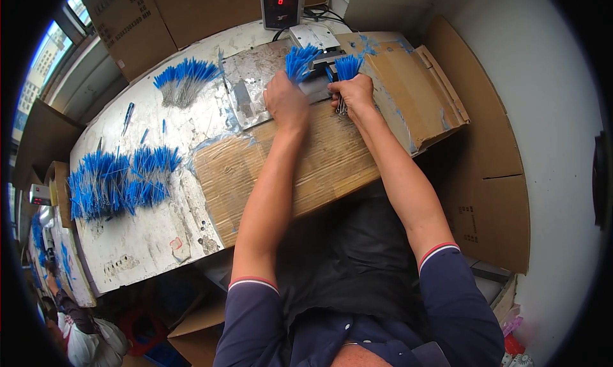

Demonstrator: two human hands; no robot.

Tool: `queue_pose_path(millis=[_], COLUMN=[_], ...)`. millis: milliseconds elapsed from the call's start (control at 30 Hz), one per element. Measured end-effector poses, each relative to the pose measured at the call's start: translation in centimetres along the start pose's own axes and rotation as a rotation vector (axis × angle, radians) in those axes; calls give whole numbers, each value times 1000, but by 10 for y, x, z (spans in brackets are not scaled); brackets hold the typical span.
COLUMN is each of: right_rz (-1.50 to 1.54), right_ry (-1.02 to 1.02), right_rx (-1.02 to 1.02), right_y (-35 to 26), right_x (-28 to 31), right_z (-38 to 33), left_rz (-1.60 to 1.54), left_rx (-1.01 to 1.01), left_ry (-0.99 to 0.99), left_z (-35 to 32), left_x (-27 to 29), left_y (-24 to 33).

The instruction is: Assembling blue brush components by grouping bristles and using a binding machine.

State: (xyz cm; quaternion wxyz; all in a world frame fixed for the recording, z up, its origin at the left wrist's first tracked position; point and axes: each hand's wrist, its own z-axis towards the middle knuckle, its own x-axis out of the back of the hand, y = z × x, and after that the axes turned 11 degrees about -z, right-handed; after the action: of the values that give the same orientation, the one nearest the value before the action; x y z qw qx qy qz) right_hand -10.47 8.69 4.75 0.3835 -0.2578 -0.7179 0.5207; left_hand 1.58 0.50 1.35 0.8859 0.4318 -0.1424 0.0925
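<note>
While both fists grip bunches of thin blue-tipped wires, the work sits at the far middle of the bench, right at a small grey machine [317,73]. The left hand [287,102] is clenched around one bunch [300,59], whose blue ends fan upward just beyond the knuckles. The right hand [353,92] is closed on a second bunch [348,65], blue tips far, bare metal ends poking out near the wrist. Both bunches touch or nearly touch the machine's block, so the step in hand looks like feeding or trimming wire ends there; the next move likely needs the ends kept even and square to the block. Left of the hands lie more blue-tipped piles: one far [185,79], a larger heap [121,178] near the left edge of the worn cardboard-patched table [147,239]. A digital counter [281,4] stands behind the machine.
</note>
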Motion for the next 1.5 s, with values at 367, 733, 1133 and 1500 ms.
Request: queue_pose_path(millis=[367, 733, 1133, 1500], right_rz=[364, 304, 130, 26], right_ry=[-253, -165, -75, 27], right_rx=[-12, -47, -98, -96], right_y=[10, 9, -3, -4], right_x=[25, 23, 12, -1], right_z=[-8, -10, -10, 9], left_rz=[-4, -5, 128, -37], left_rx=[4, 9, -152, -9], left_ry=[-208, -219, -192, -41], left_z=[-2, -1, -4, 0], left_x=[-1, -2, -5, -1], left_y=[3, 5, 0, 5])
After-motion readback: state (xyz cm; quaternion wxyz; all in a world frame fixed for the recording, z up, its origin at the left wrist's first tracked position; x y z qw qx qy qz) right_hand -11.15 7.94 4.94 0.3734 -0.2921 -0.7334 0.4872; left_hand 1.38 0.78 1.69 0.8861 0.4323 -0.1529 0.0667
